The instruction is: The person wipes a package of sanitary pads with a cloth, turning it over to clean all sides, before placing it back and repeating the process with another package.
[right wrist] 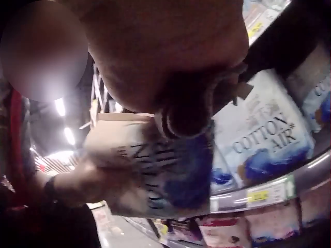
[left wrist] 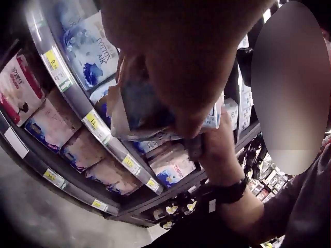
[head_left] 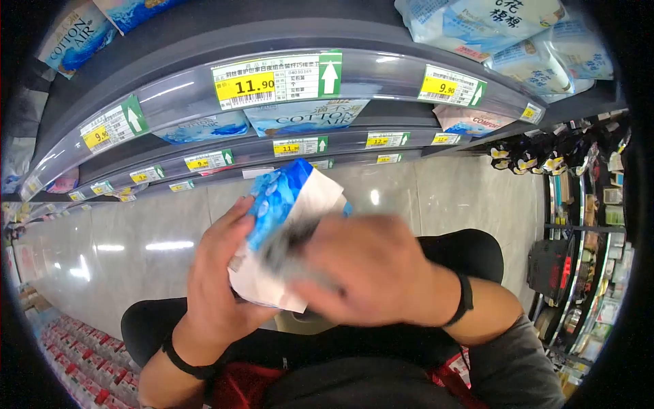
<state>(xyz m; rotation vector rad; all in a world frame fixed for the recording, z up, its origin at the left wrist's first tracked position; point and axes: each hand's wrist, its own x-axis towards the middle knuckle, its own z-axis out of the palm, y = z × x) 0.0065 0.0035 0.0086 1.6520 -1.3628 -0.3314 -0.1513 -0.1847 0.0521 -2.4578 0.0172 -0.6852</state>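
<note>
My left hand (head_left: 218,286) grips a blue and pale pink COTTON AIR package (head_left: 276,198) by its side, thumb towards me. The package is tilted above my lap, and its printed face shows in the right wrist view. Against its upper face, my right hand (head_left: 375,269) holds a bunched grey cloth (head_left: 278,253), blurred by motion. Part of that cloth (right wrist: 207,103) sticks out between the fingers in the right wrist view. The right hand hides much of the package's near side in the head view.
Shelves with yellow price tags (head_left: 245,86) curve across the front, holding more COTTON AIR packs (right wrist: 266,132). White-blue packs (head_left: 477,27) sit at upper right. A rack of goods and a black case (head_left: 548,273) stand right. Red-and-white packages (head_left: 82,361) fill the lower left. Tiled floor (head_left: 150,232) lies below.
</note>
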